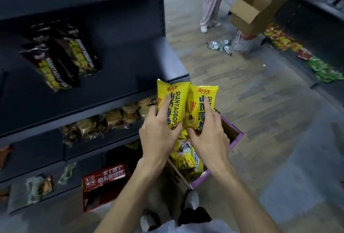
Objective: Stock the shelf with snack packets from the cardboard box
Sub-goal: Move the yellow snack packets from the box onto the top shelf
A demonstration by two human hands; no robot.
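Note:
My left hand (158,130) grips a yellow snack packet (172,93) upright, just in front of the dark shelf (130,65). Beside it, touching, my right hand (208,130) holds a second yellow snack packet (202,95). Both packets hang above the open cardboard box (236,136) with purple edges on the floor. Several more yellow packets (186,160) lie inside the box. Two dark packets (61,58) with yellow print lie on the shelf at the left.
Lower shelves hold brown clear-wrapped snacks (104,119). A red carton (102,184) stands under the shelf by my feet. Across the aisle another person's legs (212,4), an open brown box (249,9), water bottles (221,45) and loose packets (283,41) on the floor.

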